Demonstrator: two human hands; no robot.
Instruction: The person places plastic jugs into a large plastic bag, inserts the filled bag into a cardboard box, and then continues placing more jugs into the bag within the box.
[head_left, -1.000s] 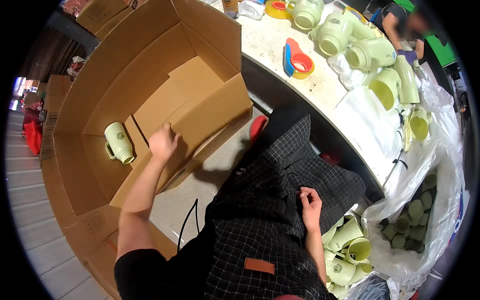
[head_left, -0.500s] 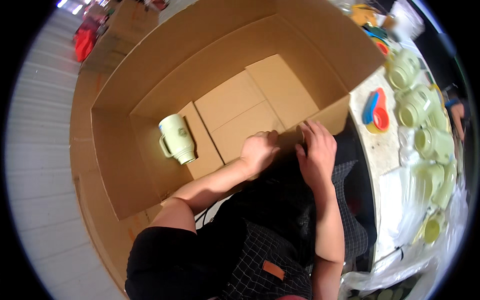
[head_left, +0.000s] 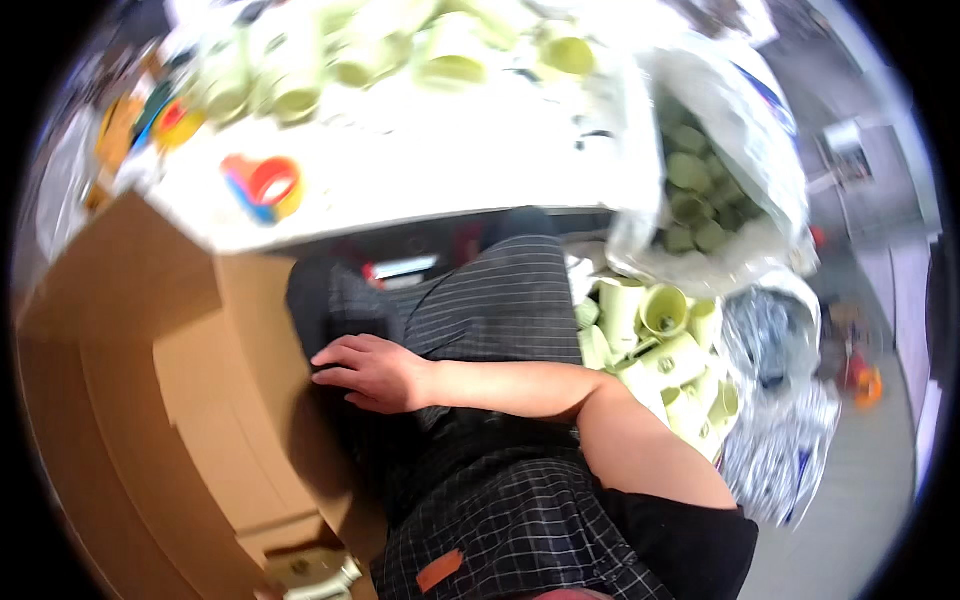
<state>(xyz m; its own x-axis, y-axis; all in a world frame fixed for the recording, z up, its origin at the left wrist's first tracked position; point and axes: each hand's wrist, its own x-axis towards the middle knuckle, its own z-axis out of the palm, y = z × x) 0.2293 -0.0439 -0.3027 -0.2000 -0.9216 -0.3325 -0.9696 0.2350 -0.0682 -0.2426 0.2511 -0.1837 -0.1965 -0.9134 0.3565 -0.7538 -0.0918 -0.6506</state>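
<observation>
My right hand [head_left: 375, 373] rests by the near wall of a large cardboard box [head_left: 255, 330], over my dark apron. Its fingers are stretched out, slightly apart, and nothing is seen in them. My left hand does not show. A pale green mug [head_left: 325, 580] lies inside the box at the lower edge of the view, partly cut off.
Ahead, a white table [head_left: 420, 165] bears several pale green mugs [head_left: 450, 55] and a cluster of coloured measuring scoops [head_left: 270, 185]. To the right stand a clear plastic bag [head_left: 770, 235] of green round parts, a heap of green mug bodies [head_left: 670, 365] and a bag of clear plastic [head_left: 770, 335].
My view has swung to the right, so the box now sits at the left and the table ahead. My left hand has gone out of view. More mug parts show at the right.
</observation>
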